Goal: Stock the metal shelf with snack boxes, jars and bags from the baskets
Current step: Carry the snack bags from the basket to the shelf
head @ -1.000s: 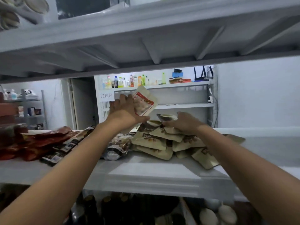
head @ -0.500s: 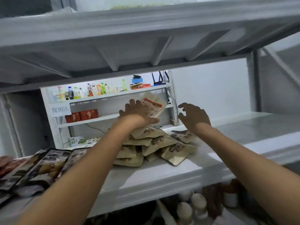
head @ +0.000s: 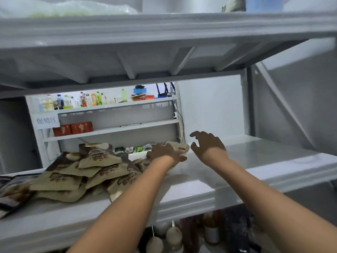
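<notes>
Tan snack bags (head: 94, 161) lie heaped toward the left end of the metal shelf (head: 255, 161); the left hand (head: 165, 154) grips one pouch (head: 182, 147), the right hand (head: 207, 145) hovers beside it, fingers spread, empty.

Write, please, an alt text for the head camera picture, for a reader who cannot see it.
A person's left hand holds a pale snack bag down near a white metal shelf, just right of a pile of tan bags. The right hand hovers open beside it, holding nothing. Bottles stand on the level below.
</notes>
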